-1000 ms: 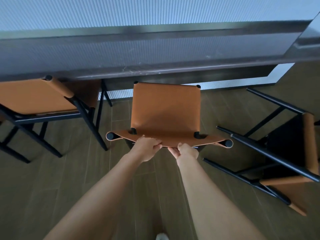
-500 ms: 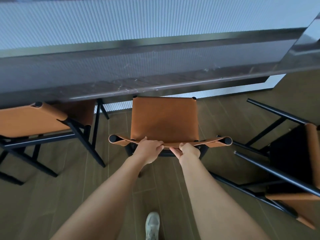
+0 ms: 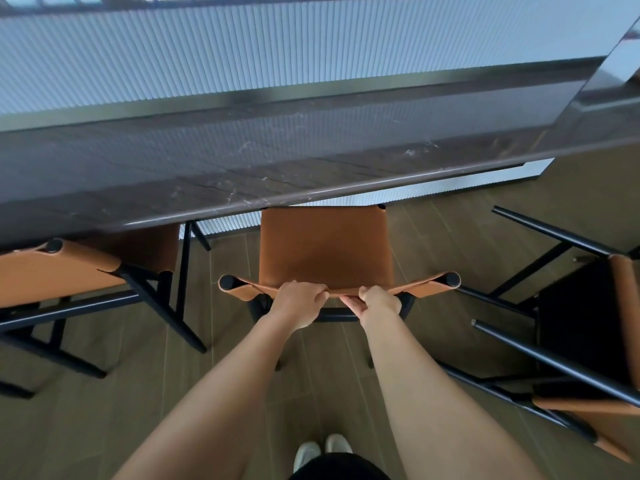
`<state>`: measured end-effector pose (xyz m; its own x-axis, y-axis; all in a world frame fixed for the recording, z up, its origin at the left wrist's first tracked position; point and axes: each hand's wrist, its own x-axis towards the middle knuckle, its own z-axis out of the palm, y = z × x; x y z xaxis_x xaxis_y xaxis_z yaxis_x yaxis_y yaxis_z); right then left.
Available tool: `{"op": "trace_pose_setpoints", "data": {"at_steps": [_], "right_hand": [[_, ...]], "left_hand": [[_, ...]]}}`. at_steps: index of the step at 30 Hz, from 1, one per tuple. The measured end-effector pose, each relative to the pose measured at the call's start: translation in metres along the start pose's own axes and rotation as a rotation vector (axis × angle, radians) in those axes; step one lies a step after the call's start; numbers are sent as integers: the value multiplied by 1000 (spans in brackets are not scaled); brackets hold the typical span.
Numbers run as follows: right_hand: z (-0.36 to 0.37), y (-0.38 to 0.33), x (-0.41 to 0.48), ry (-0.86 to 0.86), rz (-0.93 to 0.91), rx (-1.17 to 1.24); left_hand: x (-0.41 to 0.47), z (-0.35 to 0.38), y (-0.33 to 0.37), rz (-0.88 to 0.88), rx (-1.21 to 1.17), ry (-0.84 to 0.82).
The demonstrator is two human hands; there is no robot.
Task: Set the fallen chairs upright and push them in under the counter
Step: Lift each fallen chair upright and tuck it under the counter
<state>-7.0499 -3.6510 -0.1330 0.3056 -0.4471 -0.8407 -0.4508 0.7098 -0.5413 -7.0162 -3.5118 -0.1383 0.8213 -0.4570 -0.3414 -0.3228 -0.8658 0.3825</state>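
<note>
An upright chair with a tan leather seat (image 3: pixel 325 247) and black frame stands in front of me, its front edge just under the dark counter (image 3: pixel 242 174). My left hand (image 3: pixel 299 301) and my right hand (image 3: pixel 377 303) both grip the top edge of its leather backrest, side by side. To the right a second chair (image 3: pixel 581 323) lies on its side on the floor, legs pointing left. A third chair (image 3: pixel 69 268) stands upright at the left, partly under the counter.
A ribbed pale wall (image 3: pixel 311 46) runs behind the counter. The floor is brown wood planking (image 3: pixel 138 393). My white shoes (image 3: pixel 322 448) show at the bottom. The fallen chair's black legs (image 3: pixel 554 362) reach close to the middle chair's right side.
The middle chair has slid forward toward the counter with both hands on its backrest; its seat front now sits under the counter edge. I have stepped closer.
</note>
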Motion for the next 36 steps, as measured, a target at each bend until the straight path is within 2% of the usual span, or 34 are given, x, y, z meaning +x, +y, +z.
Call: {"op": "trace_pose_setpoints", "data": {"at_steps": [6, 8, 10, 12, 14, 16, 17, 19, 21, 23, 27, 30, 36], "right_hand": [[1, -4, 3, -8, 7, -17], [0, -7, 2, -41, 16, -14], [-2, -10, 1, -113, 59, -4], [-7, -10, 1, -204, 110, -12], [-12, -8, 3, -259, 144, -13], [-17, -8, 6, -275, 161, 0], [-19, -7, 8, -271, 168, 16], [-20, -11, 11, -254, 171, 48], [-19, -18, 15, -238, 161, 87], [-16, -28, 19, -239, 141, 147], [-9, -38, 28, -217, 124, 220], [-3, -38, 37, -201, 134, 187], [1, -41, 49, -188, 120, 150]], "left_hand": [[0, 1, 4, -57, -55, 34], [1, -1, 7, -102, -147, 23], [0, -6, 10, -189, -409, 42], [-7, -11, 10, -298, -850, 125], [-19, -17, 7, -364, -1190, 239], [-26, -16, -3, -558, -1446, 299], [-28, -14, -9, -692, -1545, 280], [-27, -12, -17, -881, -1711, 142], [-24, -12, -18, -945, -1911, 37], [-14, -16, -17, -938, -2075, 61], [5, -21, -18, -920, -2206, 104], [17, -21, -21, -965, -2175, 88], [35, -14, -24, -939, -2162, 151]]}}
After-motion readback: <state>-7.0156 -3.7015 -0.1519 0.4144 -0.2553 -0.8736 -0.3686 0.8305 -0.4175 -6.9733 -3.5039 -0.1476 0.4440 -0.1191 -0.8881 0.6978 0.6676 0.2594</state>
